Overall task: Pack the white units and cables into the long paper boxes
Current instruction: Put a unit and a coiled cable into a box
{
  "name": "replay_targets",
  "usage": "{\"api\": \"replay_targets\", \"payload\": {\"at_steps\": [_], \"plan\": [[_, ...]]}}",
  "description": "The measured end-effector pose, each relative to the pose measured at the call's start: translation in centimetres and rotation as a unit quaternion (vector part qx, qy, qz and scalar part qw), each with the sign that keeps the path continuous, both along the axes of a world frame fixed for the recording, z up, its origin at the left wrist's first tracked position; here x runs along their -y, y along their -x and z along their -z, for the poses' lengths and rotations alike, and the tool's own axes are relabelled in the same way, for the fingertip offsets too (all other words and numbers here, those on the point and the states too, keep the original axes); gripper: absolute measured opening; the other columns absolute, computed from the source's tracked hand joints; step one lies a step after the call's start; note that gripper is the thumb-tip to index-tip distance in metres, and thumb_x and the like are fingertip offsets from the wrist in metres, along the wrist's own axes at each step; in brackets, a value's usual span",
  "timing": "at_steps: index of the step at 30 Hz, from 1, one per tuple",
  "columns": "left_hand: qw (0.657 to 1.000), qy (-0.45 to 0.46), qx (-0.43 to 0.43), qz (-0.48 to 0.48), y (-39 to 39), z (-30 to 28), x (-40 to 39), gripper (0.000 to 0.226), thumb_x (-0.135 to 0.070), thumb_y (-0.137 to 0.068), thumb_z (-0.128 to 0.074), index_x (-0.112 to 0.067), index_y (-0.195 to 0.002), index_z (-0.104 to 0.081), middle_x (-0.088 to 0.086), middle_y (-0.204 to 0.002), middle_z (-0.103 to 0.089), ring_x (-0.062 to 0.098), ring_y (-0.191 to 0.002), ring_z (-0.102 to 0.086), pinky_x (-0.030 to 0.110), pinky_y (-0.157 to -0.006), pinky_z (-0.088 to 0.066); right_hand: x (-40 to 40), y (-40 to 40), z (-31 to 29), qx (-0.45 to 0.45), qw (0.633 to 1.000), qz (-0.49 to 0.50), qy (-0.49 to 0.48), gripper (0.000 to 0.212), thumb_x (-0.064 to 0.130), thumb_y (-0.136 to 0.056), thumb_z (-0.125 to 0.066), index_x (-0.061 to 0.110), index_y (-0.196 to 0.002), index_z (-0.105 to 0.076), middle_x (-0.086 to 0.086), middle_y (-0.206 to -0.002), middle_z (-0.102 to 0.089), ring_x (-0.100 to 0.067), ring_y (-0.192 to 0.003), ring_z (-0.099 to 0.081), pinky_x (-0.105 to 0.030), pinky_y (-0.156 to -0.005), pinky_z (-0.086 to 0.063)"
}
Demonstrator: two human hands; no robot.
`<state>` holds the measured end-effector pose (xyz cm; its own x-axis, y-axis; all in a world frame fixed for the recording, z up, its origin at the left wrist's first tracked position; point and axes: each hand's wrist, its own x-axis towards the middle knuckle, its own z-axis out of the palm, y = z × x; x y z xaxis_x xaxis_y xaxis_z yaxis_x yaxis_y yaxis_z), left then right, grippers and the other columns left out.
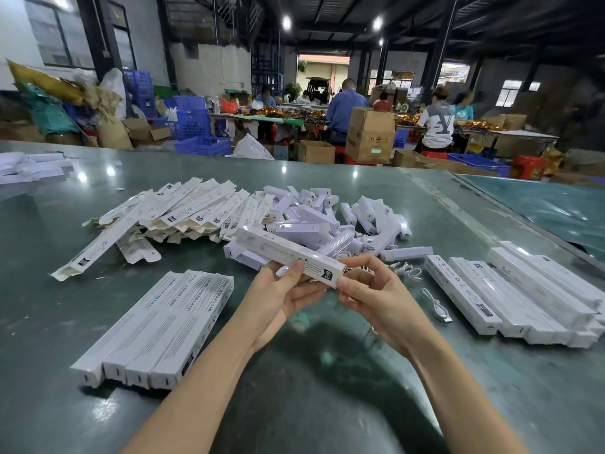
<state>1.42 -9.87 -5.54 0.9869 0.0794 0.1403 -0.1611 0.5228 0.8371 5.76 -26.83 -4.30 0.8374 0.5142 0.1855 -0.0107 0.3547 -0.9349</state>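
Note:
Above the green table I hold one long white paper box, angled from far left to near right. My left hand grips it from below with the thumb on its side. My right hand pinches its near end. Behind the box lies a heap of white units with white cables among them. Flat, unfilled paper boxes are piled to the left of that heap. A loose white cable lies near my right hand.
A row of closed boxes lies at my near left, and another row of closed boxes at my right. More white boxes sit at the far left table edge. Several people work at distant tables among cartons and blue crates.

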Motion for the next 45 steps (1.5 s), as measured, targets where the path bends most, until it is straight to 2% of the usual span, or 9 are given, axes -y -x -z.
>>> {"api": "replay_targets", "payload": {"at_steps": [7,11,18,21,26,29,33,38,45], "plan": [[0.997,0.064,-0.031,0.012,-0.1,-0.9,-0.6,0.046,-0.026,-0.086,-0.058,-0.001,-0.125,-0.053,0.021,-0.122,-0.066,0.041,-0.107,-0.066,0.046,-0.091,-0.056,-1.0,0.9,-0.2,0.227,0.959,0.117,0.119,0.022,-0.009,-0.079,-0.070,0.005,-0.095,-0.065,-0.012,-0.073,-0.058,-0.012,-0.066,-0.052,-0.022,-0.061,-0.041],[0.994,0.061,-0.078,-0.054,-0.1,-1.0,-1.0,0.030,-0.029,-0.096,-0.056,-0.004,-0.113,-0.059,0.009,-0.091,-0.072,0.023,-0.080,-0.073,0.035,-0.059,-0.059,-2.5,2.2,0.2,0.400,0.872,0.120,0.257,0.020,-0.002,-0.076,-0.073,0.015,-0.085,-0.075,0.000,-0.085,-0.061,-0.006,-0.068,-0.052,-0.011,-0.065,-0.037],[0.969,-0.199,-0.064,-0.133,-0.3,0.2,0.0,0.027,-0.013,-0.092,-0.063,-0.015,-0.119,-0.062,0.004,-0.089,-0.072,0.015,-0.071,-0.066,0.026,-0.057,-0.051,-2.7,2.4,0.2,0.316,0.911,0.171,0.204,0.014,0.005,-0.084,-0.068,0.019,-0.082,-0.072,0.002,-0.078,-0.064,-0.010,-0.071,-0.057,-0.022,-0.064,-0.043],[0.962,-0.232,-0.058,-0.135,-0.3,0.5,0.3,0.024,-0.022,-0.091,-0.068,-0.020,-0.113,-0.059,-0.007,-0.070,-0.067,0.007,-0.051,-0.055,0.022,-0.046,-0.045,-2.6,2.2,0.2,0.271,0.927,0.184,0.185,0.009,0.005,-0.086,-0.066,0.013,-0.083,-0.068,0.000,-0.076,-0.067,-0.019,-0.072,-0.059,-0.032,-0.067,-0.047],[0.950,-0.265,-0.056,-0.157,-0.1,0.4,0.5,0.024,-0.023,-0.090,-0.069,-0.023,-0.106,-0.052,0.001,-0.087,-0.072,0.011,-0.058,-0.064,0.025,-0.048,-0.050,-2.8,1.8,0.7,0.238,0.933,0.201,0.179,0.009,0.008,-0.088,-0.065,0.017,-0.090,-0.064,0.001,-0.078,-0.067,-0.012,-0.070,-0.060,-0.025,-0.063,-0.047],[0.866,-0.439,-0.049,-0.235,0.4,-0.2,0.5,0.010,-0.034,-0.092,-0.064,-0.026,-0.092,-0.059,-0.001,-0.100,-0.062,0.007,-0.084,-0.060,0.014,-0.068,-0.044,-2.7,1.4,1.4,0.251,0.922,0.204,0.213,0.014,0.007,-0.088,-0.064,0.020,-0.092,-0.063,0.006,-0.075,-0.063,-0.001,-0.066,-0.055,-0.012,-0.060,-0.040],[0.722,-0.617,-0.103,-0.297,1.9,-2.0,0.1,0.033,-0.038,-0.094,-0.052,-0.021,-0.067,-0.048,0.001,-0.081,-0.050,0.021,-0.077,-0.053,0.033,-0.064,-0.033,-2.6,0.9,2.0,0.262,0.911,0.210,0.241,0.018,0.007,-0.088,-0.063,0.023,-0.096,-0.063,0.009,-0.074,-0.060,0.001,-0.065,-0.052,-0.010,-0.061,-0.039],[0.541,-0.749,-0.191,-0.331,5.7,-2.1,-1.9,0.028,-0.036,-0.098,-0.043,-0.019,-0.121,-0.049,0.003,-0.116,-0.059,0.025,-0.105,-0.055,0.032,-0.076,-0.034,-2.8,0.7,2.6,0.260,0.910,0.197,0.256,0.017,0.010,-0.090,-0.061,0.026,-0.097,-0.063,0.008,-0.076,-0.061,0.000,-0.066,-0.053,-0.010,-0.062,-0.040],[0.425,-0.822,-0.248,-0.285,7.3,0.9,-3.7,0.054,-0.017,-0.095,-0.041,-0.032,-0.145,-0.026,0.000,-0.142,-0.029,0.023,-0.131,-0.027,0.034,-0.095,-0.026,-2.9,0.9,3.0,0.254,0.910,0.191,0.266,0.018,0.009,-0.090,-0.059,0.023,-0.099,-0.065,0.009,-0.075,-0.059,0.000,-0.066,-0.052,-0.010,-0.064,-0.038]]}}
